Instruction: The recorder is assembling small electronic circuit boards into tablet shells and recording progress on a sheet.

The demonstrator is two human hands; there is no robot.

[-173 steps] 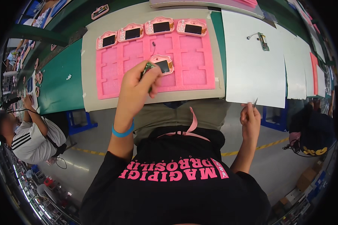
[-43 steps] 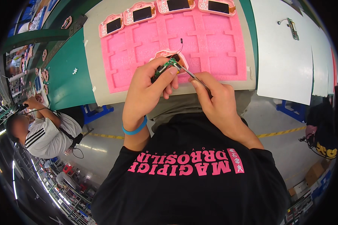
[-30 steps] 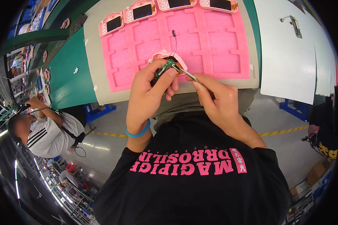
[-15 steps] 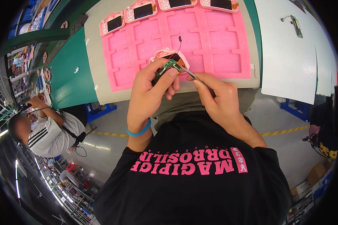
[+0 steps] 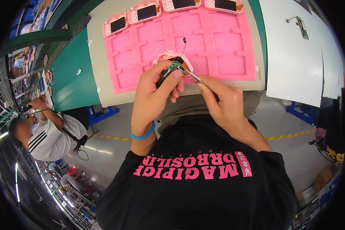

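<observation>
since several seconds back, the right hand point(image 5: 226, 97) has swung from the frame's right side to its centre, pinching a metal tool point(image 5: 194, 76) whose tip seems to touch the board point(image 5: 174, 66), though it's too small to be sure. the left hand point(image 5: 152, 92) grips that board mid-frame, partly hiding a pink case point(image 5: 170, 55) on the foam point(image 5: 189, 30).

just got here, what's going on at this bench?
A person's left hand holds a green circuit board, while the right hand holds a slim metal tool with its tip at the board. Just beyond, a pink shell sits on a pink foam tray, partly hidden. Four similar shells line the tray's far edge; another board lies off to the right.
</observation>
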